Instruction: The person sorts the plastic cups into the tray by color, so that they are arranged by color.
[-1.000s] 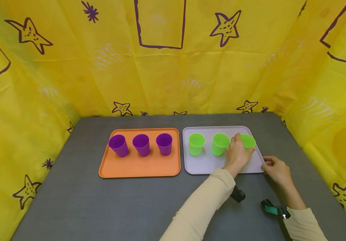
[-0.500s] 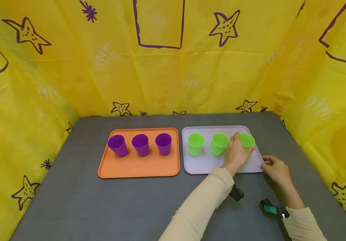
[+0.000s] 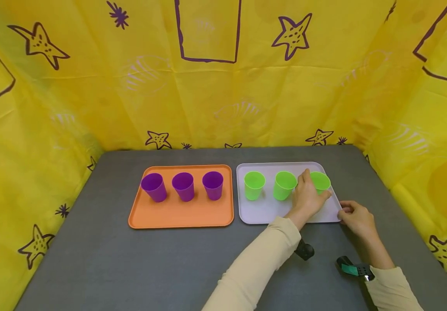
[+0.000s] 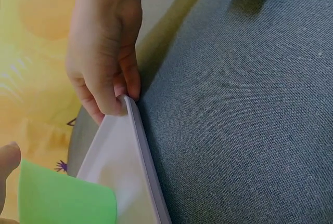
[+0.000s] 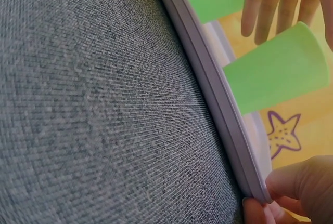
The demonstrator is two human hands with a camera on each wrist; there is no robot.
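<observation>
My left hand point(image 3: 305, 196) reaches around the rightmost green cup point(image 3: 320, 179), its fingers along the cup's left side and its thumb at the right. Seen from the right wrist, the left hand's fingers point(image 5: 283, 11) are straight, close by the upright cup. In the left wrist view the thumb point(image 4: 8, 160) is right at the cup's rim. My right hand point(image 3: 357, 220) pinches the near right corner of the pale lilac tray point(image 3: 256, 214) between thumb and fingers. Two more green cups, a middle one point(image 3: 284, 186) and a left one point(image 3: 253, 186), stand on this tray.
To the left lies an orange tray point(image 3: 180, 216) bearing three purple cups point(image 3: 183, 188) in a row. Both trays rest on a dark grey tabletop point(image 3: 149, 268). A yellow patterned cloth point(image 3: 208, 103) hangs behind and at both sides.
Both hands keep their places at the cup and the tray corner. The head view shifts slightly; the cups and trays stay put.
</observation>
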